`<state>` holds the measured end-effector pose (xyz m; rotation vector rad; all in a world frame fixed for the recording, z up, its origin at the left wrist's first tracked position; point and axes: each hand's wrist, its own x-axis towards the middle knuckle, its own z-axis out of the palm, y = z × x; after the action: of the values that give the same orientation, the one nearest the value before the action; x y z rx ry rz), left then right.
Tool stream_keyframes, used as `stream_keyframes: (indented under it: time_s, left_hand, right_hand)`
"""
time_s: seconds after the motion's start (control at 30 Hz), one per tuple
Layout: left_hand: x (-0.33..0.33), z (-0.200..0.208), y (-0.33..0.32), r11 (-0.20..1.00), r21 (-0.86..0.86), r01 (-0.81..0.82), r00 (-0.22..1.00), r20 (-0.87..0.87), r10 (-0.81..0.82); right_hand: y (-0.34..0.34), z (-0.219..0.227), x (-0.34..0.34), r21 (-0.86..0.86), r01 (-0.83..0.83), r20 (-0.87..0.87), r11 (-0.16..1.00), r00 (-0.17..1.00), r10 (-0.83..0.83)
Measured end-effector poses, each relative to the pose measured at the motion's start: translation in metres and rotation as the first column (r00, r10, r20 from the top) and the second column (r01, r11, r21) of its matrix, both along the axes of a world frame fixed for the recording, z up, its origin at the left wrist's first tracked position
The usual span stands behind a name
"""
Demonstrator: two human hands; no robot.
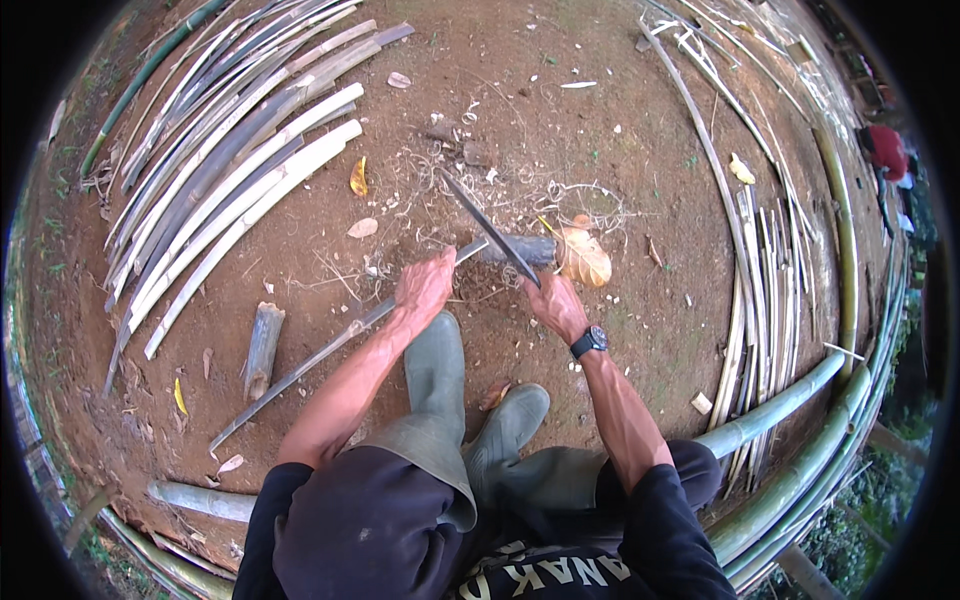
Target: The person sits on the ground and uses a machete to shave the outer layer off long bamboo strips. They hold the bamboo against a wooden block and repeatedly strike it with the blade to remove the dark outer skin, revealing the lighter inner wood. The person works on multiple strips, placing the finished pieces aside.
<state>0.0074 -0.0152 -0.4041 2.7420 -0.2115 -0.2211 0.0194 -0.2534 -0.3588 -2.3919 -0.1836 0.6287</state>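
Note:
My left hand [425, 285] is closed around a long, thin bamboo strip [300, 373]. The strip slants from the lower left up to a short grey bamboo or wood block [538, 250] on the ground. In my right hand [555, 305] is a machete [488, 222], its dark blade angled up and left, crossing the strip's far end above the block. Whether the edge touches the strip I cannot tell. Fine curled shavings [590, 192] lie around the block, and a large brown dry leaf [583, 255] rests at its right end.
Split bamboo strips [240, 160] fan out at the far left. A second bundle of thin strips [765, 290] lies right, beside green bamboo poles [790, 405]. A short bamboo piece [264, 350] sits left of my boots [437, 370]. Someone in red [885, 152] is at the far right edge.

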Motion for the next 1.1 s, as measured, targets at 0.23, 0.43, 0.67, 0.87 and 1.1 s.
stream_keyframes:
  time_s: [0.23,0.43,0.67,0.87,1.1]
  left_hand:
    - [0.003,0.009,-0.001,0.999,0.045,0.001,0.999,-0.045,0.001]
    - [0.001,0.001,-0.001,1.000,0.018,0.000,1.000,0.017,-0.001]
    - [0.001,-0.002,0.002,0.999,0.033,-0.010,1.000,-0.008,0.010]
    - [-0.001,0.005,-0.005,1.000,0.008,-0.020,0.996,-0.086,0.021]
    - [-0.009,0.012,-0.011,0.983,-0.117,-0.144,0.988,-0.076,0.135]
  right_hand:
    - [0.019,0.009,0.012,0.064,0.113,0.069,0.992,0.991,-0.118]
    - [0.000,-0.020,0.008,-0.071,-0.068,0.065,0.995,0.995,0.072]
    - [0.015,0.010,0.016,-0.001,0.032,0.010,0.999,0.999,-0.032]
    - [-0.008,-0.022,0.008,-0.055,-0.065,0.005,0.996,0.998,0.065]
    - [0.012,-0.018,-0.013,0.235,0.431,-0.470,0.871,0.835,-0.286]
